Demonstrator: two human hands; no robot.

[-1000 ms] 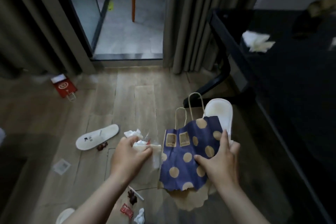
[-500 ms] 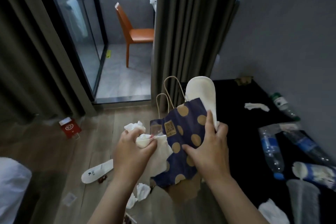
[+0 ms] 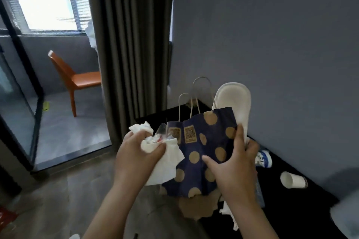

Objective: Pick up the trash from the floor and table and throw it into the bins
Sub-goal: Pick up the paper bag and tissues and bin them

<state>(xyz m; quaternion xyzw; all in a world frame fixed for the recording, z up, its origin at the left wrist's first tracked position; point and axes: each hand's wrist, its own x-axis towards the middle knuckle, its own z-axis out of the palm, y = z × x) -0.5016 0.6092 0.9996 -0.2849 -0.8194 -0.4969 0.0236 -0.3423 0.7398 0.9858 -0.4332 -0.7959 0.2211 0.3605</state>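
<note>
My left hand (image 3: 136,153) grips a wad of white tissues (image 3: 165,159) with a bit of clear wrapper in it. My right hand (image 3: 235,165) holds a torn navy paper bag with gold dots (image 3: 202,141) together with a white slipper (image 3: 233,101) behind it; thumb in front, fingers curled round the bag's right edge. Both bundles are held side by side in front of me, above the floor. On the black table (image 3: 291,209) to the right lie a white paper cup (image 3: 292,179) on its side and a blue-labelled bottle (image 3: 264,158), partly hidden by my right hand. No bin is visible.
Grey curtains (image 3: 132,48) hang straight ahead beside a glass door (image 3: 19,103) to a balcony with an orange chair (image 3: 77,79). A grey wall stands behind the table. Something red (image 3: 5,217) lies on the wooden floor at bottom left. A white scrap (image 3: 229,213) hangs under my right wrist.
The view has risen from the floor to the wall and window as I stood up. Both hands keep their holds and stay in front of me; the floor litter has dropped from sight.
</note>
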